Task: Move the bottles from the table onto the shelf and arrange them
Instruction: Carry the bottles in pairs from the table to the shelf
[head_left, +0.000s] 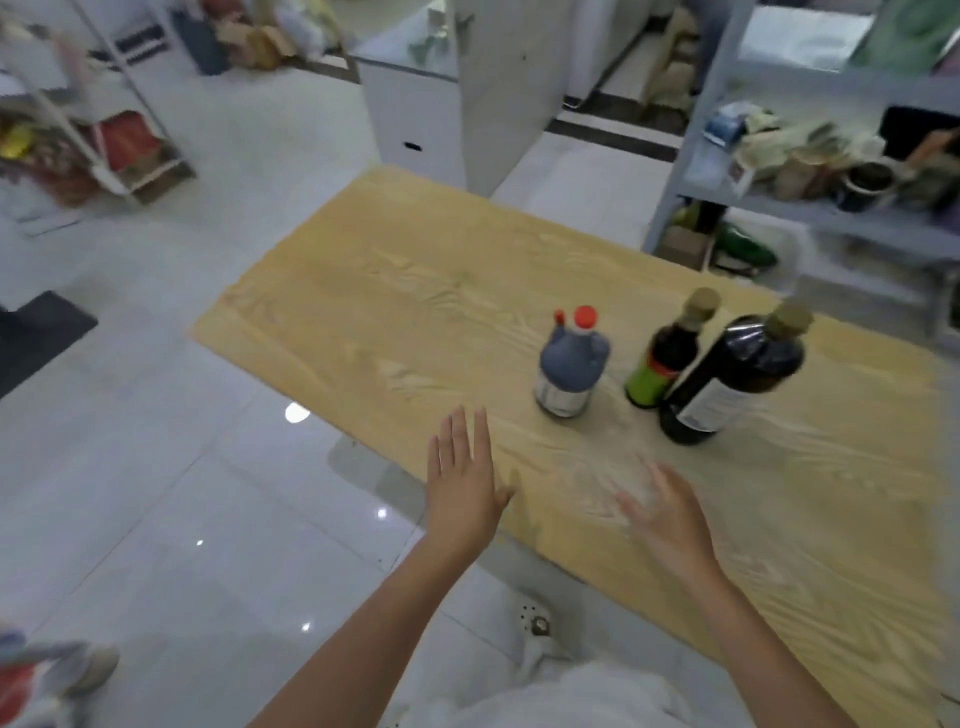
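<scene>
Three bottles stand upright on the pale wood-grain counter (415, 291), right of the frame's centre. One is a squat, handled plastic bottle of dark liquid with a red cap (571, 364). To its right is a slim dark bottle with a green label and olive cap (667, 358). Close against that one is a large dark bottle with a white label and olive cap (727, 379).

The grey metal shelf (779, 208) rises at the upper right, past the counter's far edge. Its tiers hold blurred packets and jars, so I cannot tell whether any bottle has already gone there.

The left hand (462, 483) and right hand (670, 519) hover low in the frame by the counter's near edge. Their fingers are straight and spread, and they hold nothing.

By my judgement the work on these three is not yet begun. Each has to be lifted, carried across and lined up on the shelf.
</scene>
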